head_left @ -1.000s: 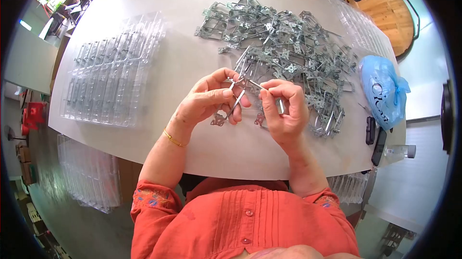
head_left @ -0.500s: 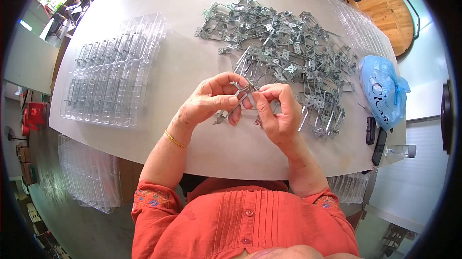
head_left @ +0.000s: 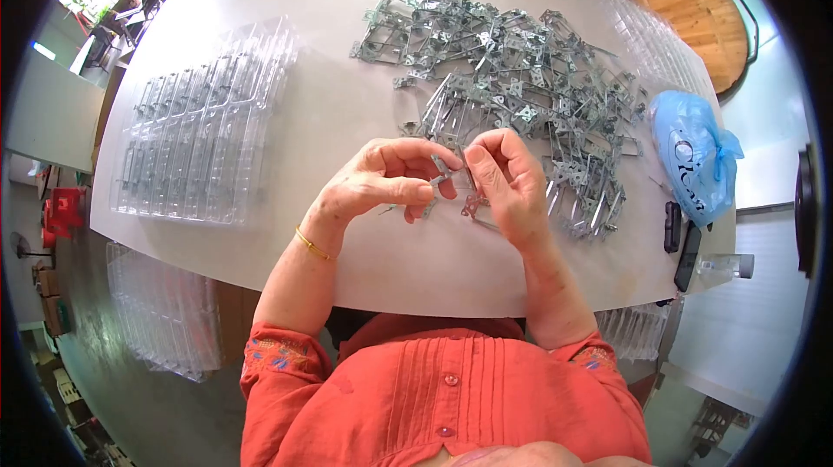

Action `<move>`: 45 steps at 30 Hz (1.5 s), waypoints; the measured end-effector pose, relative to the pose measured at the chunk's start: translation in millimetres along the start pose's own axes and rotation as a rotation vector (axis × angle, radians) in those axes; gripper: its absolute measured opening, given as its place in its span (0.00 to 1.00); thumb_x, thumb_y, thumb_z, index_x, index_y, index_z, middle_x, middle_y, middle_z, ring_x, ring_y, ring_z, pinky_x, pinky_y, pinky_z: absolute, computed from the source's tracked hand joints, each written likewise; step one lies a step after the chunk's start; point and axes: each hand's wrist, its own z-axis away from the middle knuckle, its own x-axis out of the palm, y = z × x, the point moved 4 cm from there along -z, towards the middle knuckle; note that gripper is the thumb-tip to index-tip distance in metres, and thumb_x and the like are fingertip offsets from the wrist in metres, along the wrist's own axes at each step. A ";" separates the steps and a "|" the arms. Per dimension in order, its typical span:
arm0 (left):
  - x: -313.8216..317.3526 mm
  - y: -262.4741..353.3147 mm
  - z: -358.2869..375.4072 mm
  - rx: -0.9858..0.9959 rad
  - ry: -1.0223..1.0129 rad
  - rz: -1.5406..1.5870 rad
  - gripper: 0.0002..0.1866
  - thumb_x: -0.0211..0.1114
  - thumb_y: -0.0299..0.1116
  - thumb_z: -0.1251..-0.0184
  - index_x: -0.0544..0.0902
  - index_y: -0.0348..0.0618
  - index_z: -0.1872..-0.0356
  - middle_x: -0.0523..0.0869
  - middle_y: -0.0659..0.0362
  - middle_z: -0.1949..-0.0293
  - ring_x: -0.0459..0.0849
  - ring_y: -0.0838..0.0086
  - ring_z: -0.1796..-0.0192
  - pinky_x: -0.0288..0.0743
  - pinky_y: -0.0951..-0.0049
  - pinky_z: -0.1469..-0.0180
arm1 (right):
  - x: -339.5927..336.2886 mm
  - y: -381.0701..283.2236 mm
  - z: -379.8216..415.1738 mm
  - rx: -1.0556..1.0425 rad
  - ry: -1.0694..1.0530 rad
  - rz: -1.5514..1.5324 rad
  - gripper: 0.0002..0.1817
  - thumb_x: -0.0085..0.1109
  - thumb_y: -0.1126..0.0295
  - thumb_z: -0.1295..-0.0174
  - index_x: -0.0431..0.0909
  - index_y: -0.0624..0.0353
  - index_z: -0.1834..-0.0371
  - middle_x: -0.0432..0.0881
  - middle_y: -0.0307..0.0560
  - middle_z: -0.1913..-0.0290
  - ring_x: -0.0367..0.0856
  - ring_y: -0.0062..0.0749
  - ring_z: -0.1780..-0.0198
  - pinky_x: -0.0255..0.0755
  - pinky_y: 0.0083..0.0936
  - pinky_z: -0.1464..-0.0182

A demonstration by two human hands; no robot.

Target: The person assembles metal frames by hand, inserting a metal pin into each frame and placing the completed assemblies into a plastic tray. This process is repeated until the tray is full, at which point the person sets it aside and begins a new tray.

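Both hands meet just in front of the pile of metal frames [head_left: 512,111], which serves here as the landmark. The left hand [head_left: 377,185] has its fingers curled narrow and pinches one end of a small metal frame piece [head_left: 442,179] between thumb and forefinger. The right hand [head_left: 508,185] closes in the same way on the other end, its fingertips [head_left: 475,154] almost touching those of the left hand. The piece is lifted a little above the table [head_left: 347,111], I think so that both ends can be turned and checked freely, which would be hard if it lay flat. Part of it hangs below the fingers, near the palm of the right hand.

The pile lies just behind the hands, probably so that the next piece is in easy reach. To the left of the pile, well apart from it, sit clear plastic trays [head_left: 204,124] with some parts in their slots. To the right of the pile lies a blue plastic bag [head_left: 694,159], and near this bag a dark phone [head_left: 685,254] at the table edge
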 end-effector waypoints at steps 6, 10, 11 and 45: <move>4.8 -2.7 2.3 -0.160 -0.002 -0.069 0.29 0.77 0.30 0.42 0.81 0.34 0.38 0.90 0.48 0.58 0.85 0.76 0.70 0.80 0.76 0.68 | -7.0 8.3 -4.5 0.151 -0.125 -0.055 0.08 0.63 0.66 0.26 0.82 0.59 0.59 0.82 0.32 0.70 0.75 0.09 0.72 0.68 0.13 0.73; 12.1 -2.8 -0.6 -0.257 -0.100 -0.205 0.32 0.78 0.30 0.42 0.80 0.35 0.36 0.90 0.50 0.58 0.85 0.78 0.70 0.78 0.78 0.67 | -7.1 5.3 -4.3 0.225 -0.134 0.007 0.08 0.64 0.67 0.26 0.81 0.60 0.58 0.82 0.32 0.70 0.75 0.09 0.72 0.70 0.13 0.72; 13.3 -5.9 -1.3 -0.262 -0.102 -0.203 0.32 0.78 0.30 0.42 0.80 0.35 0.36 0.90 0.50 0.58 0.85 0.78 0.70 0.78 0.78 0.67 | -6.5 8.1 -4.5 0.229 -0.131 0.005 0.08 0.64 0.67 0.26 0.81 0.60 0.58 0.82 0.32 0.70 0.75 0.09 0.72 0.70 0.13 0.72; 0.2 -6.9 -1.9 -0.025 0.008 0.091 0.35 0.78 0.32 0.39 0.74 0.31 0.32 0.88 0.52 0.53 0.90 0.66 0.55 0.84 0.68 0.51 | 8.2 -14.9 10.0 -0.659 0.051 0.364 0.11 0.69 0.82 0.37 0.76 0.59 0.58 0.86 0.50 0.58 0.87 0.35 0.59 0.80 0.26 0.61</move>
